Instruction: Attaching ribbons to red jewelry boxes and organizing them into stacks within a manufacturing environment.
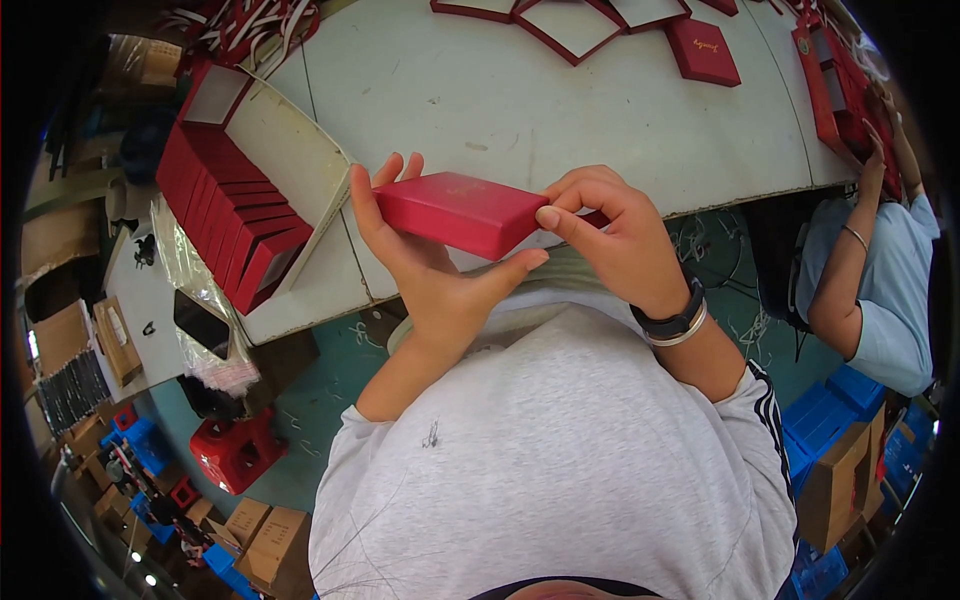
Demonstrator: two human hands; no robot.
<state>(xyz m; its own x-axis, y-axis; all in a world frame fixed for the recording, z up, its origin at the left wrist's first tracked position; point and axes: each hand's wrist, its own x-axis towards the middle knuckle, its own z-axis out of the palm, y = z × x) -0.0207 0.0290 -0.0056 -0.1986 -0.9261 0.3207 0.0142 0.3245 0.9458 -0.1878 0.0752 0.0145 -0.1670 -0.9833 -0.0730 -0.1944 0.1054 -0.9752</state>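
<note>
A flat red gift box (458,212) with small gold lettering on its lid is held above the table's near edge. My left hand (432,285) grips it from the left and below, with the thumb under the near side and the fingers up along the left end. At the box's right corner, the thumb and index finger of my right hand (620,235) are pinched together. A narrow dark red strip (597,219) shows between those fingers and the palm; whether it joins the box cannot be made out.
On the pale table (430,105), an open carton (320,190) holds a row of red boxes (225,205) at left. Red-and-white ribbons (245,35) lie behind it. Open box parts (570,30) and a closed red box (703,52) lie at the back. A co-worker (865,270) handles red boxes at right.
</note>
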